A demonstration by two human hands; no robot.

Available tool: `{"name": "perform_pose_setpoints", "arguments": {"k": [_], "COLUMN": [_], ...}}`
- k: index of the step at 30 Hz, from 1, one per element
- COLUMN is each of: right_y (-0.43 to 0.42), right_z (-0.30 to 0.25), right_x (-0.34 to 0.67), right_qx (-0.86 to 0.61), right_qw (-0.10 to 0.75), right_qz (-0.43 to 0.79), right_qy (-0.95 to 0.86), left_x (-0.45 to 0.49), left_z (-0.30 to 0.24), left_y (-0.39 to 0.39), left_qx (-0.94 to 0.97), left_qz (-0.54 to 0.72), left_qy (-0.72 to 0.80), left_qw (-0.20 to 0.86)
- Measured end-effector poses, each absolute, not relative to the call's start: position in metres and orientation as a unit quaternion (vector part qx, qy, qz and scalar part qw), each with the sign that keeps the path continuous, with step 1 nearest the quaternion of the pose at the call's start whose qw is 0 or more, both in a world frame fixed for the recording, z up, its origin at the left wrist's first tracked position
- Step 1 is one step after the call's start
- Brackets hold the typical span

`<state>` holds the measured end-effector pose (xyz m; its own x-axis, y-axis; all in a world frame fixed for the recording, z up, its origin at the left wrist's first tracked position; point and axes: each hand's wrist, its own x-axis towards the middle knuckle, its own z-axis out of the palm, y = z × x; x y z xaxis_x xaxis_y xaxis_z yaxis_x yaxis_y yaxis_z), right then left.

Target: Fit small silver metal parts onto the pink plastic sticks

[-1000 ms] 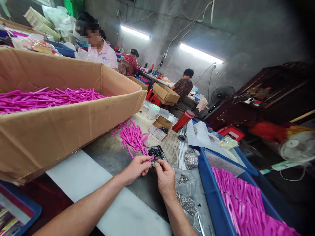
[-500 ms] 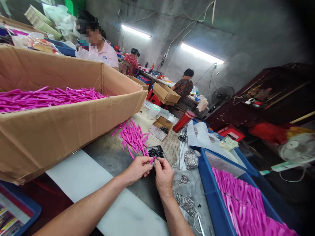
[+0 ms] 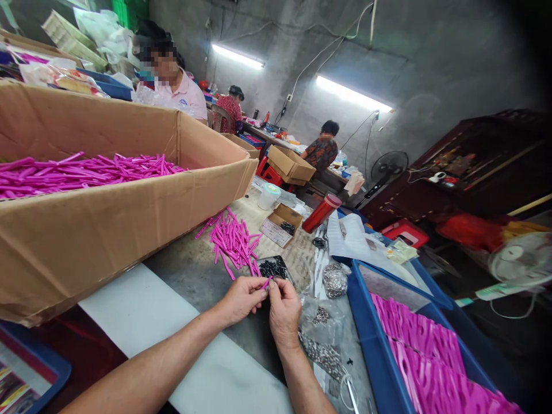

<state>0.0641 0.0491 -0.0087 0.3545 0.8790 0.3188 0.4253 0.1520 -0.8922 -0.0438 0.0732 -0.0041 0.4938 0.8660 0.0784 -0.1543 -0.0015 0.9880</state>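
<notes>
The stick [image 3: 267, 283], slim and pink, is between the fingertips of both hands, over the table [image 3: 185, 276]. The left hand [image 3: 242, 300] clamps it between thumb and forefinger. The right hand [image 3: 284, 310] has its thumb and finger at the stick's other end; whether they grip the stick or a small part beside it, I cannot tell. The hands are together at the fingertips, the palms apart.

Under the left forearm lies a white board [image 3: 153, 307]. At the right, a blue bin [image 3: 366, 322] holds rows of pink forms [image 3: 422, 339]. Between this bin and the right hand lie metal bits [image 3: 323, 353], some of them in clear plastic bags; a fuller bag [image 3: 335, 280] sits farther back.

Just beyond the fingertips is a tray [image 3: 290, 270] of black bits [image 3: 272, 267]. Behind and to its left lies a loose pile [image 3: 235, 238] of more pink sticks, near a large carton [image 3: 129, 221] that holds many others. Past the tray come a small box [image 3: 276, 233], also with black bits in it, a tilted red flask [image 3: 321, 214] and a lidded jar [image 3: 269, 196].

Farther off, a person in a pale pink shirt [image 3: 185, 95] is beyond the carton. Two more people are at a bench by the grey wall [image 3: 431, 63], under two lit lamps [image 3: 351, 94].
</notes>
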Motion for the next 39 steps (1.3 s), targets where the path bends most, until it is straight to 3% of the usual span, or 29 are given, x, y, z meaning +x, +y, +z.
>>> {"name": "perform_pose_setpoints", "arguments": {"k": [14,30,39], "right_y": [0.051,0.045,0.021], "right_z": [-0.001,0.002,0.031], "right_x": [0.065,0.074,0.13], "right_qx": [-0.565,-0.546,-0.639], "right_qw": [0.588,0.565,0.514], "right_qz": [0.308,0.355,0.161], "right_qy": [-0.491,-0.507,-0.549], "left_x": [-0.046,-0.047,-0.044], "left_z": [-0.003,-0.002,-0.002], "left_y": [0.072,0.071,0.072], "left_qx": [0.61,0.622,0.579], "left_qz": [0.392,0.374,0.337], "left_qy": [0.307,0.293,0.327], "left_qw": [0.617,0.623,0.667]}}
